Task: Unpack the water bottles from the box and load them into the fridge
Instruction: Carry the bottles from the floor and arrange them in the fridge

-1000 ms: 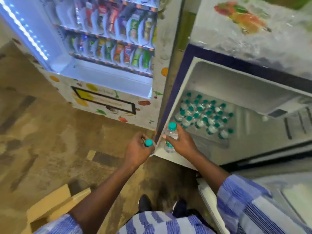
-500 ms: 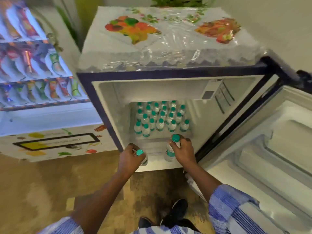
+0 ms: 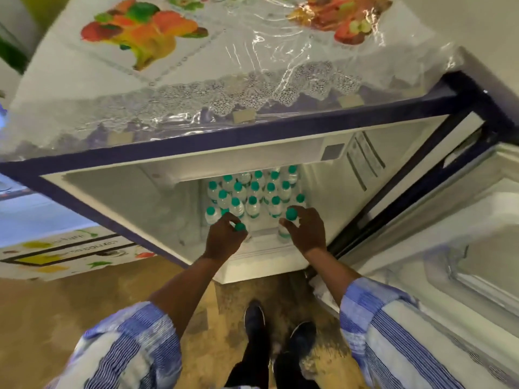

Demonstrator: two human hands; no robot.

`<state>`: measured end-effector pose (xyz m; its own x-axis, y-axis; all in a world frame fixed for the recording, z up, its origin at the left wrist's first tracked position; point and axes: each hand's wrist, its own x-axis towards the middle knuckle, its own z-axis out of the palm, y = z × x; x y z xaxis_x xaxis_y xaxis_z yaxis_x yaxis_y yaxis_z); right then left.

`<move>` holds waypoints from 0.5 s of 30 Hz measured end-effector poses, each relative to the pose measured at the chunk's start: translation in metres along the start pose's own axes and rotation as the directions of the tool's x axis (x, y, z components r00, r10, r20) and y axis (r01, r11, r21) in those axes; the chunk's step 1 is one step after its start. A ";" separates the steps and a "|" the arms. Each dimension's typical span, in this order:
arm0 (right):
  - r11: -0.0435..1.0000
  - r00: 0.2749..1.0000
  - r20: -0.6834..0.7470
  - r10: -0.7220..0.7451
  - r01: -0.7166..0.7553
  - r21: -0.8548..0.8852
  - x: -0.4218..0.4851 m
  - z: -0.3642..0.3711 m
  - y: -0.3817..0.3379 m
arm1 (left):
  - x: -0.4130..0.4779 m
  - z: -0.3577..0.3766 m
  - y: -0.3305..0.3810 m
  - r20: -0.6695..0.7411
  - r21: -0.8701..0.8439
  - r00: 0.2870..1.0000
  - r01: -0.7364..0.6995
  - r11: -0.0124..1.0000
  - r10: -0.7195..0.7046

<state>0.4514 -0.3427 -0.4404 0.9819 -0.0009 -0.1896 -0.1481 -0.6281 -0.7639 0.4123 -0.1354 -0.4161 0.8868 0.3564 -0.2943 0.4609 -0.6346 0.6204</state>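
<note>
Two grips, both full, inside our fridge [image 3: 118, 197]. Left hand [image 3: 224, 238] clasps the left bottle [image 3: 240, 227]; right hand [image 3: 309, 230] clasps the right bottle [image 3: 291, 214].

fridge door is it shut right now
No, the fridge door is swung open to the right, and rows of bottles show inside.

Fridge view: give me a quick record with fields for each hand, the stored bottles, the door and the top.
left hand: grips left bottle, green cap showing
right hand: grips right bottle, upright, at the shelf front
stored bottles: upright rows, green caps, behind both hands
fridge door: open, on the right
plastic cover: fruit prints, lies on the fridge
</note>
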 end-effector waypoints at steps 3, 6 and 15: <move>1.000 0.999 -0.031 -0.023 0.023 0.001 0.016 0.012 0.005 | 0.029 0.008 0.000 0.048 0.057 0.998 -0.039 0.998 0.037; 0.998 0.995 -0.090 -0.053 0.050 -0.035 0.032 0.022 0.005 | 0.057 0.017 0.000 0.099 0.104 0.993 -0.078 0.992 0.068; 0.967 0.885 -0.429 -0.183 0.084 -0.239 0.100 -0.010 -0.010 | 0.095 0.032 0.006 0.170 0.193 0.953 -0.283 0.940 0.252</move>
<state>0.5527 -0.3444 -0.4451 0.9465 -0.2200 0.2363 -0.0327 -0.7934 -0.6078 0.5008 -0.1275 -0.4634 0.9668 0.0632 -0.2476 0.1890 -0.8291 0.5262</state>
